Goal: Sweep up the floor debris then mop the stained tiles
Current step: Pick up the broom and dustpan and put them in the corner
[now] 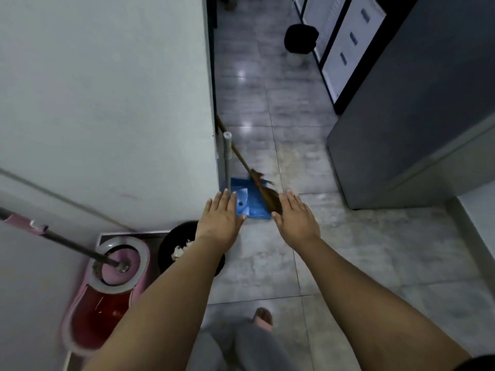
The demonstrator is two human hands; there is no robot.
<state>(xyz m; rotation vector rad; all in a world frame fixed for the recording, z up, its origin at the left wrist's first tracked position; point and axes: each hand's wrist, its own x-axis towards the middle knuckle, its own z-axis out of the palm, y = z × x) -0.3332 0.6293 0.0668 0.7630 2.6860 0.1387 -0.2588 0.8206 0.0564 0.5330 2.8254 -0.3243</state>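
Observation:
A blue dustpan (250, 202) with an upright grey handle (227, 159) stands on the floor at the wall corner. A brown broom (269, 195) with a wooden stick leans against that corner, its bristles over the pan. My left hand (221, 219) and my right hand (296, 219) are stretched out flat, palms down, just in front of the dustpan and holding nothing. At lower left a pink mop bucket (88, 314) holds a mop (69, 246) whose dark pole slants up to the left.
A black bin (167, 249) with white scraps inside stands by the wall under my left forearm. Another black bin (301, 38) stands far down the corridor. Grey cabinets (401, 116) line the right side. My slippered foot (263, 317) is on the grey tiles.

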